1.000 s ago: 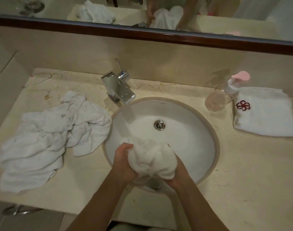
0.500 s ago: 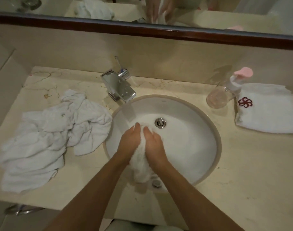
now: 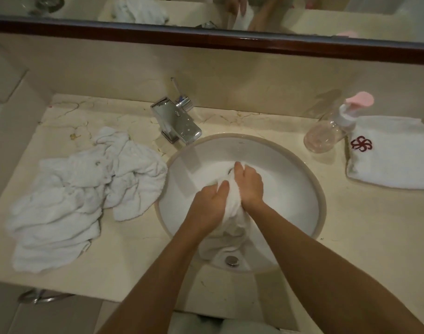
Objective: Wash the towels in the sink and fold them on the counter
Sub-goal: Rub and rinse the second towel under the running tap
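We find both hands in the middle of the frame, inside the sink [image 3: 310, 189], clasped on one white towel [image 3: 232, 213]. The left hand [image 3: 209, 203] grips the towel from the left with its fingers curled round the cloth. The right hand [image 3: 250, 183] grips it from the right and slightly higher in the frame, fingers wrapped over the bunched top. The towel is squeezed into a narrow roll between the two palms. Its loose lower end hangs toward the near side of the bowl, just above a small round metal fitting [image 3: 231, 260] on the sink's front wall. We cannot tell whether the towel is wet.

At the upper left of the sink stands a chrome faucet [image 3: 179, 122], its spout angled toward the bowl. In the left part of the frame we note a pile of crumpled white towels [image 3: 80, 196] on the counter [image 3: 351, 237], its right edge touching the sink's rim. At the right edge lies a folded white towel [image 3: 394, 160] bearing a dark red flower emblem. Just left of it stands a clear pump bottle [image 3: 326, 135] with a pink top, touching or nearly touching the folded towel. A mirror [image 3: 302, 18] with a dark wooden frame runs across the top.
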{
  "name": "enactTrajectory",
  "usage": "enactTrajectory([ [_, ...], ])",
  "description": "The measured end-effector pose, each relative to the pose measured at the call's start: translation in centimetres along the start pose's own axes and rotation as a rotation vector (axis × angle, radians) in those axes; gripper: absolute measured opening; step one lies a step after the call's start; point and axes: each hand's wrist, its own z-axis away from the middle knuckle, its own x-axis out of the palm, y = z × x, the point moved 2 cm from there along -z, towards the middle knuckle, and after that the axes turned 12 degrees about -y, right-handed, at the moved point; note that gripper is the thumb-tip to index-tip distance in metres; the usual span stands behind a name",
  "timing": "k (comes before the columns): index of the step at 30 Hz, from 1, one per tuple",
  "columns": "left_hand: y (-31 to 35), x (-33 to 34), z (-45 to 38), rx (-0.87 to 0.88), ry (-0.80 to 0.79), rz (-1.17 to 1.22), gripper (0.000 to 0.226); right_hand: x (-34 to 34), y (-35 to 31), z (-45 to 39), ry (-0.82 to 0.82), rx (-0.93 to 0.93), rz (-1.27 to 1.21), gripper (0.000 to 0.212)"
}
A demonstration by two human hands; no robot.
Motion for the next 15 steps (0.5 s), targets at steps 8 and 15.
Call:
enactTrajectory([
  [8, -5.5, -0.9, 1.0, -0.374, -0.171, 1.177, 0.06, -3.8, 4.7, 6.1, -0.198, 0.144, -1.402, 0.049],
  [15, -5.2, 0.8, 1.3, -0.345, -0.366, 1.161, 0.028, -0.5, 6.8, 9.6, -0.519, 0.338, -1.435, 0.05],
])
